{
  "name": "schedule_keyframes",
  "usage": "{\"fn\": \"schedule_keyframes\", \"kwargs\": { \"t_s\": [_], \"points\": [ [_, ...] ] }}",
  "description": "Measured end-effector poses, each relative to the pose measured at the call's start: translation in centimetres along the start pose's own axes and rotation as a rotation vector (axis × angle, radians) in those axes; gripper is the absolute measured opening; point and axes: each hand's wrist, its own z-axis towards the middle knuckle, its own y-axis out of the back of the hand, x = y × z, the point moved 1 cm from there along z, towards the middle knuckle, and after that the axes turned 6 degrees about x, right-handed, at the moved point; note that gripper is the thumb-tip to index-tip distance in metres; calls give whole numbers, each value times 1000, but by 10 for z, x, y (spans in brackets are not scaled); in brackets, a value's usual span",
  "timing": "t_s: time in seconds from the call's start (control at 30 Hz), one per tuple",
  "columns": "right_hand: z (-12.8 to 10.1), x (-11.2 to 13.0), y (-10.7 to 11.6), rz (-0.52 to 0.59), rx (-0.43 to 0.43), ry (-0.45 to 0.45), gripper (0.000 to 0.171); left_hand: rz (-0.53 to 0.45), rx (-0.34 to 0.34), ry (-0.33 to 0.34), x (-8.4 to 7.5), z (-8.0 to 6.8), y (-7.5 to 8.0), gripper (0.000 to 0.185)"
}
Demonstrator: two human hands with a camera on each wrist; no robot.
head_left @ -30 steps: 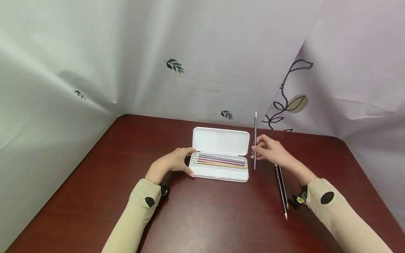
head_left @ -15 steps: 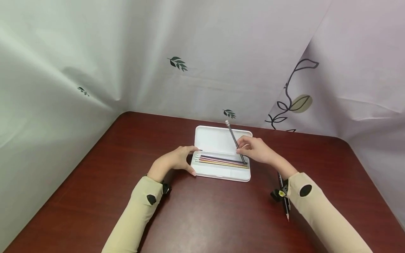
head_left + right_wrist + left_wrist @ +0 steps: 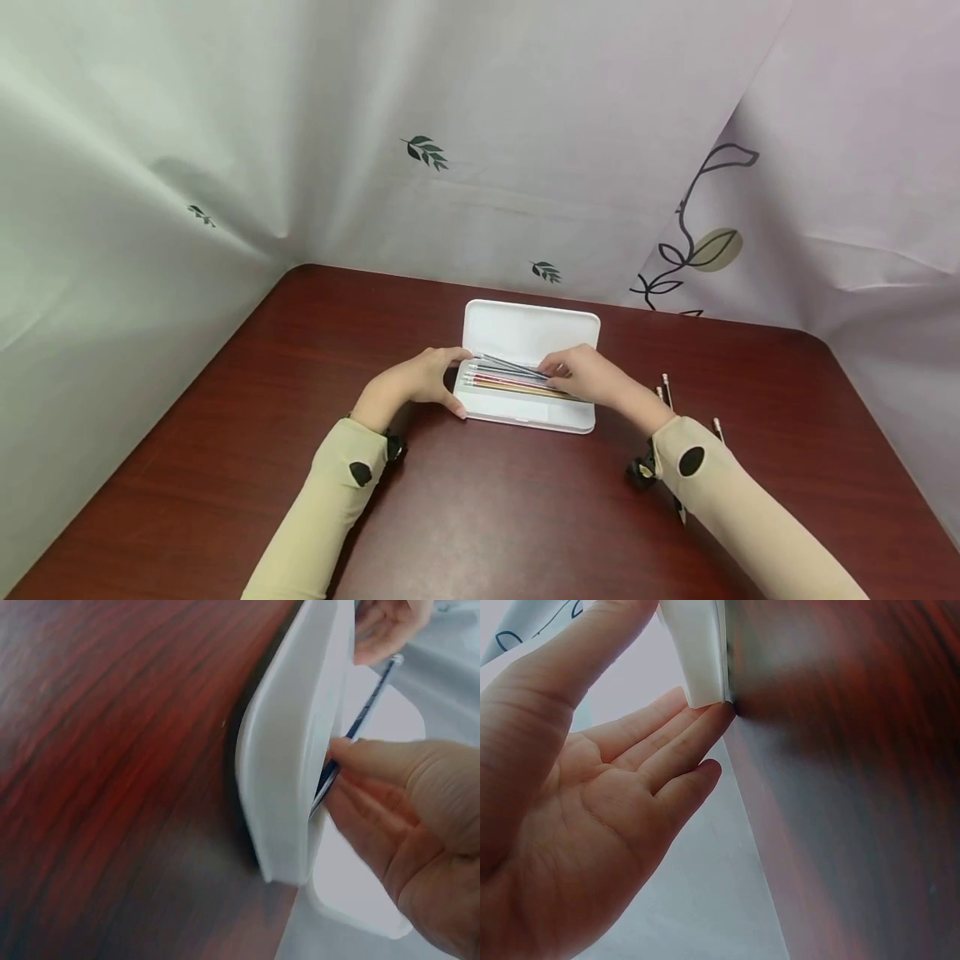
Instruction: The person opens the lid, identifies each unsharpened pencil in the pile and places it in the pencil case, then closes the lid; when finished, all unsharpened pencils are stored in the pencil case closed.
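An open white pencil case lies on the table, its lid tipped back. Several coloured pencils lie side by side in its tray. My left hand steadies the case's left end, thumb at the front corner and fingers at the back one; the left wrist view shows the fingertips against its white end. With thumb and fingers, my right hand pinches a dark pencil near its right end. That pencil slants low over the tray, its white-tipped end toward my left hand.
More dark pencils lie on the reddish-brown table to the right, partly hidden under my right forearm. Another pencil's white-tipped end shows beyond the sleeve. A pale printed cloth hangs behind the table.
My right hand has moved left from beside the case to over its tray, and the pencil has swung from upright to nearly flat. My left hand stays at the case's left end.
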Motion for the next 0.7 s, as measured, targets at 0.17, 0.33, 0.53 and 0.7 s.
{"fn": "schedule_keyframes", "kwargs": {
  "t_s": [0.17,0.33,0.53,0.7],
  "points": [
    [2,8,-3,-86,25,-44,18,-2,-6,-11,1,1,-1,91],
    [0,10,-3,-160,28,-77,18,-1,-3,-13,1,2,-2,90],
    [-4,9,3,-177,18,-118,17,35,15,-11,-1,1,-2,90],
    [-10,7,22,-117,-94,-128,19,48,33,-29,2,-2,3,87]
  ]
}}
